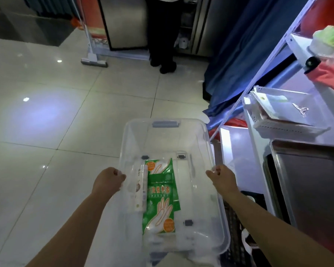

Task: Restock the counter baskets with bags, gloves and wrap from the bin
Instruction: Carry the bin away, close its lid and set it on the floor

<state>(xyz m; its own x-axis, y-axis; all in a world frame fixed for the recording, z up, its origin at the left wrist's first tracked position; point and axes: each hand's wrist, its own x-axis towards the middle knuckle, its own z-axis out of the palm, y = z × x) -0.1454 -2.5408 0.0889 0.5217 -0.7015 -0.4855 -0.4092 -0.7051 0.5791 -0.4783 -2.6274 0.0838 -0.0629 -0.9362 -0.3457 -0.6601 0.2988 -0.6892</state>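
- Left hand (108, 179) fingers curled closed over the left rim of the clear plastic bin (206, 143); right hand (221, 179) gripped the same way on the right rim.
- Bin floor: green disposable-glove packets (160, 197), overlapping, between the hands; a long wrap box (141, 189) touching their left edge.
- Right, near: steel counter (314, 182); farther on it, a white basket (289, 128) holding flat packets.
- Left and ahead: open tiled floor (56, 112); far, a standing person's legs (162, 35).
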